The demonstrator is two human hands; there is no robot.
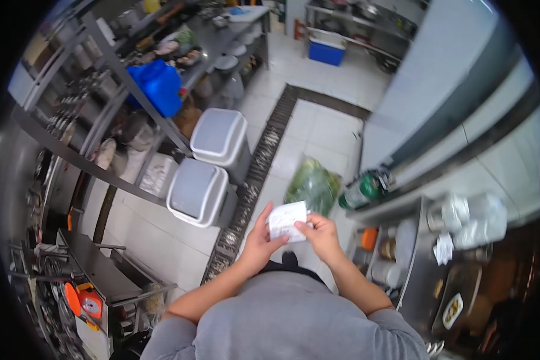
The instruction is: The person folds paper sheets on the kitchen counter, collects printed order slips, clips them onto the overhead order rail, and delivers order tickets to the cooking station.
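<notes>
A small white slip of paper (287,219) with dark writing is held in front of my body, between both hands. My left hand (261,240) grips its left side, thumb over the lower edge. On the right side, my right hand (320,233) pinches the paper with the thumb on top. The writing is too small to read. Just beyond my hands, a clear plastic bag of green leafy vegetables (313,183) lies on the tiled floor, its near end partly covered by the paper and my right hand.
Two lidded bins (199,192) stand left of a floor drain grate (255,174). A metal shelf with a blue jug (156,87) is at left. At right are a green bottle (361,192) and a counter with a tray (456,294). An orange scale (90,303) sits lower left.
</notes>
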